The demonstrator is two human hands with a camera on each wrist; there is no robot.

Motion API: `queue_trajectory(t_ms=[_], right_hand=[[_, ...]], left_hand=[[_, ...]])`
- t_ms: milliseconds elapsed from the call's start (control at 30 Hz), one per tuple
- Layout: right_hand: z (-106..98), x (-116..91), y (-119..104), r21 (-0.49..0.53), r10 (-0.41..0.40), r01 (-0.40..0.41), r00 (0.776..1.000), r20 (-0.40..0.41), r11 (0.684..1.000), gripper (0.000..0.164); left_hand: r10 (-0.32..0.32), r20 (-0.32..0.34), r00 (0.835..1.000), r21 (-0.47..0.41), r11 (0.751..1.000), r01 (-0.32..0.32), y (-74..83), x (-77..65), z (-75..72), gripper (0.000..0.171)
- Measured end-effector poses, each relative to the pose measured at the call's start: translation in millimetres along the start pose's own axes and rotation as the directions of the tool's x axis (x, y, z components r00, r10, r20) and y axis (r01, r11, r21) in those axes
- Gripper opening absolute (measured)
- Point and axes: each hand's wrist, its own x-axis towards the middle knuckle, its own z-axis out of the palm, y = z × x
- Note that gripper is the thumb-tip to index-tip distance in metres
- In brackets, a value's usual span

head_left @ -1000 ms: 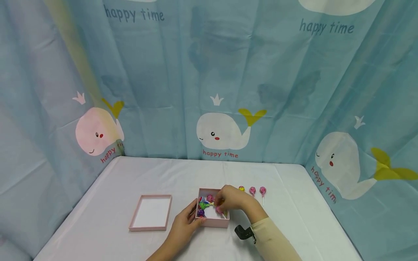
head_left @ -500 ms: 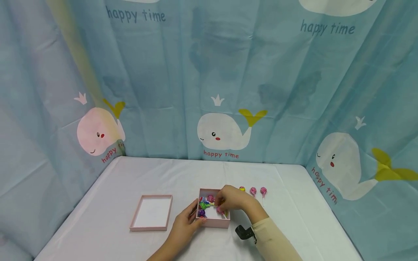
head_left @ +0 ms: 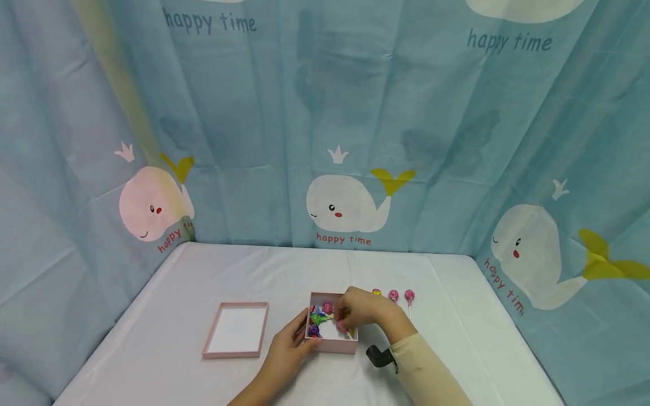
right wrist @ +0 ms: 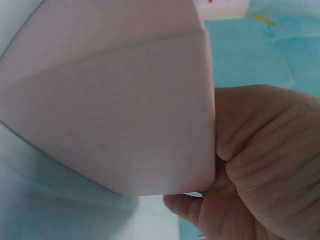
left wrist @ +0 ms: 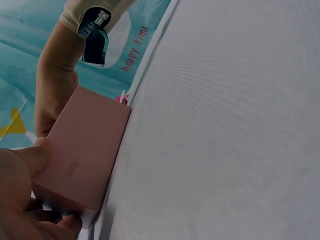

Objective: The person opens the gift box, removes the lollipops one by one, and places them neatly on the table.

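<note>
A shallow pink box stands uncovered on the white table. My left hand grips its left side, thumb at the near corner and fingers round the side wall. Inside lie wrapped lollipops, among them a green one, a purple one and a pink one. My right hand reaches over the right wall, fingers pointing down, with another pink lollipop right at the fingertips. I cannot tell whether they pinch it. In the right wrist view, the box wall partly hides those fingers.
The box's lid, pink-rimmed and white inside, lies to the left. Behind my right forearm are a yellow lollipop and two pink ones, the outer pink lollipop showing its stick. A blue whale-print curtain surrounds the table.
The picture shifts very slightly with the head. Both hands, the box and the lollipops keep practically the same places.
</note>
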Motion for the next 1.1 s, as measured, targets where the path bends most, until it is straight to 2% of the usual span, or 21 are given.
queue_trajectory(t_ms=[533, 700, 933, 1100], right_hand=[[6.0, 2.3, 11.0, 0.093, -0.046, 0.052, 0.997, -0.062, 0.994, 0.007], [6.6, 1.3, 12.4, 0.069, -0.033, 0.038, 0.996, -0.08, 0.997, 0.008], [5.8, -0.6, 7.0, -0.015, 0.026, -0.027, 0.998, -0.065, 1.0, 0.007], [4.6, -2.0, 4.7, -0.064, 0.016, -0.019, 0.999, -0.045, 0.998, 0.006]], left_hand=[[0.003, 0.004, 1.0, -0.006, 1.0, -0.003, -0.3, -0.9, 0.7, 0.085], [0.008, 0.007, 1.0, -0.013, 1.0, -0.008, -0.2, -1.1, 0.1, 0.085], [0.008, 0.008, 1.0, 0.007, 1.0, -0.008, 1.8, -0.1, -0.4, 0.087], [0.003, 0.01, 1.0, 0.011, 1.0, -0.004, 1.8, -0.6, -0.1, 0.087]])
